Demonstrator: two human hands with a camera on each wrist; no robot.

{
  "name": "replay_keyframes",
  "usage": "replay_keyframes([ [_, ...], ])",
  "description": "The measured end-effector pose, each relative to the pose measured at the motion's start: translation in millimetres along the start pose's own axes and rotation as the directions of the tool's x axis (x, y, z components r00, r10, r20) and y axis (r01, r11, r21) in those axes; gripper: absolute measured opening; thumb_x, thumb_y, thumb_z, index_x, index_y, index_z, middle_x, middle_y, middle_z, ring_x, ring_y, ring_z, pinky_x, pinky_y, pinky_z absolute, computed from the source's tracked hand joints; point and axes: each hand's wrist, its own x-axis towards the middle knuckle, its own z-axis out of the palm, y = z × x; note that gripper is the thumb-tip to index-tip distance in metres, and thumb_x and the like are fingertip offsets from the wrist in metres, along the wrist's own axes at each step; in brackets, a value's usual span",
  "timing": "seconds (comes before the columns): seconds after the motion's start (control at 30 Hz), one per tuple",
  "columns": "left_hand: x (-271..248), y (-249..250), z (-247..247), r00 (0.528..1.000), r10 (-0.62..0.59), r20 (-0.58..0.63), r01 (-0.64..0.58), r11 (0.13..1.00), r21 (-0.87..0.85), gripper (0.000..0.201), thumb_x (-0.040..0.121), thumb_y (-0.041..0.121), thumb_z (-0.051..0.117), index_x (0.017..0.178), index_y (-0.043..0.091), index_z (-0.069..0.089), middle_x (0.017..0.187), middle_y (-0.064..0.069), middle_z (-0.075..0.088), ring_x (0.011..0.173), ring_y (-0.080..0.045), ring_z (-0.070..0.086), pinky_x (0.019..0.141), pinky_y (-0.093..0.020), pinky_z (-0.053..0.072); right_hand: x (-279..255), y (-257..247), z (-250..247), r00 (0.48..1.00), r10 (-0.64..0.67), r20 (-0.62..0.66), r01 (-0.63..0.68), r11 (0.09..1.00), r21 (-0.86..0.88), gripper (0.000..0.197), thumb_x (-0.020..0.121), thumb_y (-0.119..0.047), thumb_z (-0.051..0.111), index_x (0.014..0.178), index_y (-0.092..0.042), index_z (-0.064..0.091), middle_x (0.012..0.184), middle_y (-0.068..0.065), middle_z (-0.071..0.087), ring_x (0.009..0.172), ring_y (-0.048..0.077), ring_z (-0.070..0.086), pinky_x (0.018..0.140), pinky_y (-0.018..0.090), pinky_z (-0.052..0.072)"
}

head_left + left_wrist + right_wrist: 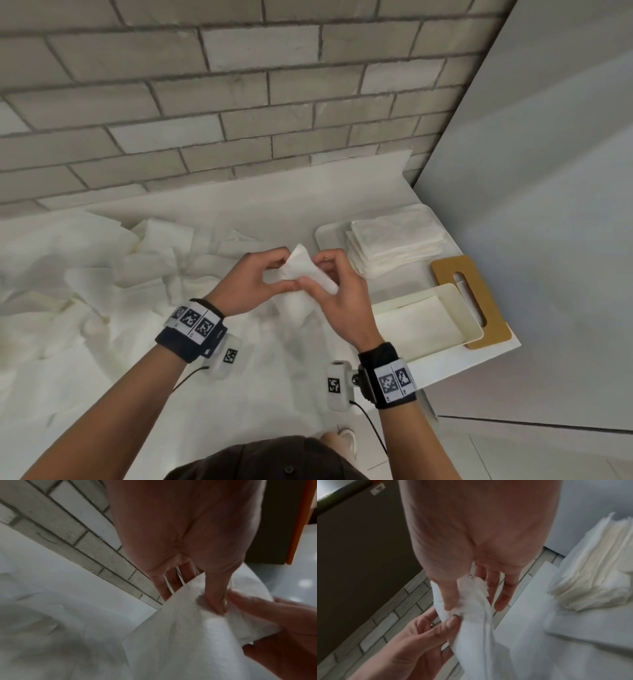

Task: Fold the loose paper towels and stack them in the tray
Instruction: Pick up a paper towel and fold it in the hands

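Both my hands hold one white paper towel [303, 270] up above the counter. My left hand [260, 277] pinches its top corner between thumb and fingers; in the left wrist view the thumb presses into the paper towel [180, 628]. My right hand [334, 279] pinches the same corner from the right, seen close in the right wrist view on the paper towel [476, 615]. The rest of the sheet hangs down crumpled. To the right a white tray [325, 236] holds a stack of folded towels [394, 245], the same stack of folded towels [590, 574] showing in the right wrist view.
Several loose paper towels [102, 274] lie crumpled over the left and middle of the white counter [274, 205]. A cream tray [428, 318] and a brown board with a handle slot [476, 301] sit near the right edge. A tiled wall [205, 102] runs behind.
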Motion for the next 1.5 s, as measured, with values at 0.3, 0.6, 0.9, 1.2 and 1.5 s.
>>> replay_keyframes([
  [0.3,-16.6,14.8,20.7,0.999,-0.038,-0.024,0.033,0.986,-0.163,0.019,0.105,0.028,0.068,0.108,0.009,0.071,0.099,-0.010,0.073,0.101,-0.030,0.071,0.100,-0.053,0.054,-15.2,-8.9,-21.3,1.000,-0.018,-0.010,0.019,0.996,0.087,0.025,0.094,-0.023,0.086,0.103,-0.021,0.063,0.098,-0.008,0.069,0.089,0.016,0.067,0.078,0.041,0.055],
  [0.6,-13.7,19.7,29.9,0.999,-0.046,0.023,0.049,0.986,-0.158,0.025,0.101,0.034,0.073,0.117,0.014,0.072,0.105,-0.004,0.075,0.104,-0.025,0.072,0.101,-0.045,0.056,-14.0,-28.9,-36.7,0.996,0.076,-0.050,-0.073,0.996,0.049,0.022,0.085,-0.028,0.093,0.085,-0.021,0.072,0.081,-0.008,0.073,0.079,0.007,0.066,0.071,0.023,0.052],
  [0.9,11.3,50.7,101.3,0.995,-0.099,-0.029,0.098,0.993,-0.061,0.011,0.098,0.034,0.076,0.103,0.029,0.068,0.093,0.007,0.074,0.082,-0.014,0.070,0.070,-0.030,0.056,-44.8,12.6,-164.6,0.902,0.001,-0.433,-0.159,0.931,-0.329,0.025,0.090,-0.035,0.088,0.090,-0.027,0.064,0.085,-0.012,0.072,0.081,0.014,0.069,0.072,0.028,0.053],
  [1.2,32.6,55.7,191.2,0.998,-0.021,0.057,0.010,0.983,0.181,0.053,0.096,0.024,0.073,0.140,0.030,0.045,0.099,0.008,0.059,0.085,-0.009,0.057,0.080,-0.028,0.054,-38.9,110.4,-203.9,0.963,0.152,-0.220,-0.268,0.575,-0.773,0.034,0.097,0.001,0.068,0.093,-0.020,0.042,0.070,0.003,0.058,0.060,0.024,0.059,0.051,0.038,0.046],
  [1.5,37.6,-52.7,73.2,0.942,-0.131,-0.308,0.278,0.818,0.504,0.018,0.091,0.021,0.073,0.107,0.013,0.068,0.106,-0.010,0.065,0.100,-0.037,0.061,0.089,-0.050,0.054,-40.0,71.7,-169.4,0.957,0.124,-0.261,-0.287,0.499,-0.817,0.011,0.100,-0.013,0.071,0.111,-0.011,0.069,0.102,0.012,0.073,0.082,0.032,0.072,0.063,0.035,0.055],
])
